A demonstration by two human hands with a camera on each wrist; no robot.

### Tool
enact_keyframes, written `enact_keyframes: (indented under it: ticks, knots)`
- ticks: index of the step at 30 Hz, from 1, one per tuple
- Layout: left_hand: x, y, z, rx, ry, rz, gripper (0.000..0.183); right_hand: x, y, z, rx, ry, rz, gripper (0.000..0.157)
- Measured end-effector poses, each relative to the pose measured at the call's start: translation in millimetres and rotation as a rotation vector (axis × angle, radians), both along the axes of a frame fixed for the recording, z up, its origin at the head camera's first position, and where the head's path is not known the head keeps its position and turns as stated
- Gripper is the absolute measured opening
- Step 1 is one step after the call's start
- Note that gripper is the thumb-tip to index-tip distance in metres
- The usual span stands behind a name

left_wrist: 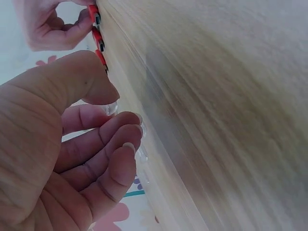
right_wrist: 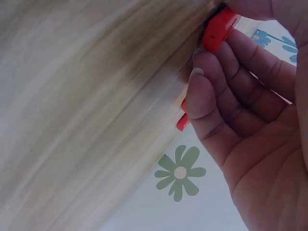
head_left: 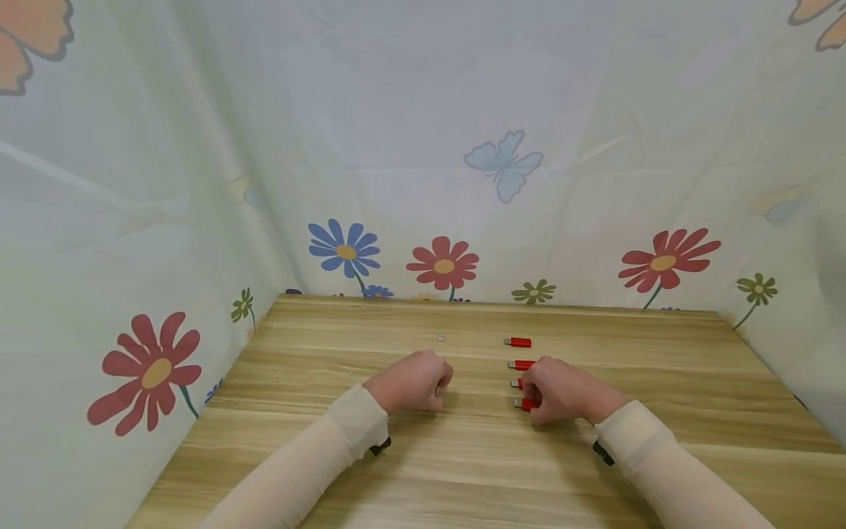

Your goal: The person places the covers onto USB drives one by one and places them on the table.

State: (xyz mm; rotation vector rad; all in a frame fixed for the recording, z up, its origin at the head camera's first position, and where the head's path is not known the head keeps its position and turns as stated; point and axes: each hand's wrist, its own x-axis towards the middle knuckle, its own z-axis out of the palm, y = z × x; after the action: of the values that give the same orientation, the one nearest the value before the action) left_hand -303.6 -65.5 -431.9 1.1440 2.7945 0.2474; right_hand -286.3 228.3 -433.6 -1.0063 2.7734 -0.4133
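Several red USB flash drives lie in a column on the wooden table, the farthest drive (head_left: pixel 521 342) well apart from the hands. My right hand (head_left: pixel 562 389) pinches the nearest USB flash drive (right_wrist: pixel 221 30) between thumb and forefinger, its metal plug (head_left: pixel 518 403) pointing left. My left hand (head_left: pixel 416 380) is left of the column, with curled fingers. Between its thumb and forefinger it pinches a small clear plastic cap (left_wrist: pixel 111 108), which the head view does not show. Another small clear piece (head_left: pixel 440 338) lies on the table beyond the left hand.
The wooden table (head_left: pixel 456 470) ends at a hanging white curtain (head_left: pixel 410 147) printed with flowers and a butterfly, which also closes off both sides. Black bands (head_left: pixel 604 452) show under the cream sleeves (head_left: pixel 634 433).
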Motion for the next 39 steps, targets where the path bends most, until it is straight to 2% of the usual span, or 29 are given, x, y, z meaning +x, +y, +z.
enact_keyframes:
  ticks: [6,14,25,32,39]
  knots:
    - [2.2,0,3.0,0.024,-0.020,0.002,0.027,-1.2,2,-0.1,-0.010,0.022,0.003,0.018]
    - [7.3,0,10.8,0.073,-0.065,0.025,0.021,0.8,-2,8.5,-0.017,0.019,0.003,0.020]
    - [4.8,0,6.0,0.074,-0.070,0.030,0.033,1.7,-4,13.1,-0.016,0.041,0.023,0.021]
    - [4.6,-1,3.9,0.082,-0.085,0.035,0.035,1.8,-6,12.3,-0.027,0.047,0.040,0.020]
    - [4.5,-1,3.4,0.113,-0.116,0.045,0.036,2.4,-8,14.6,-0.015,0.031,0.022,0.019]
